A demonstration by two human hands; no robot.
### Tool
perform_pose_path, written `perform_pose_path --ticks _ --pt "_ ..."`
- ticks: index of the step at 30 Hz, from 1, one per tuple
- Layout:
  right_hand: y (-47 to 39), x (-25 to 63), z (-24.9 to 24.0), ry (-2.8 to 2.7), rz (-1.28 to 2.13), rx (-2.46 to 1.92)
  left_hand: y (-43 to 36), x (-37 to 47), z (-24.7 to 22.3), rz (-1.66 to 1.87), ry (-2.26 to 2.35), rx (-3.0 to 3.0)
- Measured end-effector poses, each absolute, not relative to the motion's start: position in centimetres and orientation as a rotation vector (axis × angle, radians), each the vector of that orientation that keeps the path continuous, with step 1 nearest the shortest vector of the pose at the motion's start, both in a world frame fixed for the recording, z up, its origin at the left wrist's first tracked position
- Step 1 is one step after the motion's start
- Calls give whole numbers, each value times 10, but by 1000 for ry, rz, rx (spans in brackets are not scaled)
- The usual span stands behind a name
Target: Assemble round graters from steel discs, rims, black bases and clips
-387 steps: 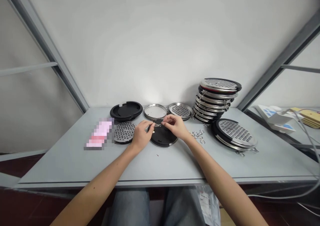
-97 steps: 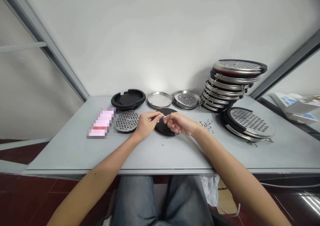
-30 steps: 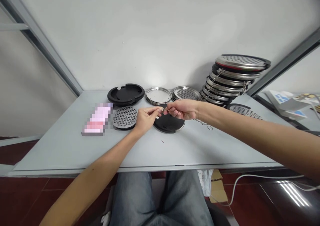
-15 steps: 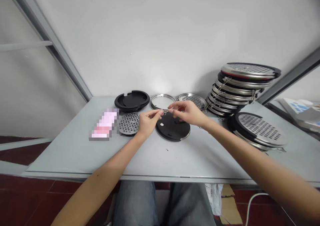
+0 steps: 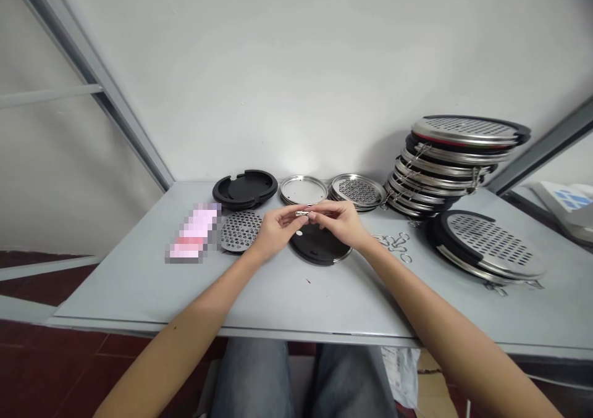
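Observation:
My left hand [image 5: 273, 231] and my right hand [image 5: 341, 223] meet near the middle of the table, each closed in a pinch on a small shiny metal clip [image 5: 302, 213]. Its exact shape is partly hidden by my fingertips. Just below the hands lies a round black disc [image 5: 322, 249] with a white dot and a metal edge at its lower right. A perforated metal grater plate [image 5: 241, 230] lies flat to the left of my left hand. Several loose wire clips with ring ends [image 5: 396, 244] are scattered right of my right wrist.
Black round holders [image 5: 245, 188] sit at the back left. Behind the hands are plain metal discs [image 5: 303, 189] and grater discs [image 5: 359, 189]. A tall leaning stack of assembled graters [image 5: 442, 165] stands back right, with more graters [image 5: 491, 242] in front. A blurred pink item [image 5: 192, 233] lies left.
My right hand has come down and closer to my left hand, both now gripping the clip. The loose clips on the right have come into view as my right forearm shifted lower.

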State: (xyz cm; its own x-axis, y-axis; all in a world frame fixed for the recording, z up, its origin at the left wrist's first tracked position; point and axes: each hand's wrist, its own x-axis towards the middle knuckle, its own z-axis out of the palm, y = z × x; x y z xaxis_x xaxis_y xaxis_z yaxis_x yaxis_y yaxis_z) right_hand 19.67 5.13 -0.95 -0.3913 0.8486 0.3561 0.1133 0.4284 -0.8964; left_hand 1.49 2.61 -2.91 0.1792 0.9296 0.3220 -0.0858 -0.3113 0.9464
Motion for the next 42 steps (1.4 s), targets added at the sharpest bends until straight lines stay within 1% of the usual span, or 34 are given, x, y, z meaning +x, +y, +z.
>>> perform_pose_path --ticks 14,23,42 --pt "49 193 -15 -1758 927 -892 24 15 -24 1435 1030 1496" --pt "45 185 -13 -1598 1093 -892 25 18 -24 1470 1084 1525" --pt "50 193 -14 -1644 1133 -921 20 18 -16 1445 1262 1763"
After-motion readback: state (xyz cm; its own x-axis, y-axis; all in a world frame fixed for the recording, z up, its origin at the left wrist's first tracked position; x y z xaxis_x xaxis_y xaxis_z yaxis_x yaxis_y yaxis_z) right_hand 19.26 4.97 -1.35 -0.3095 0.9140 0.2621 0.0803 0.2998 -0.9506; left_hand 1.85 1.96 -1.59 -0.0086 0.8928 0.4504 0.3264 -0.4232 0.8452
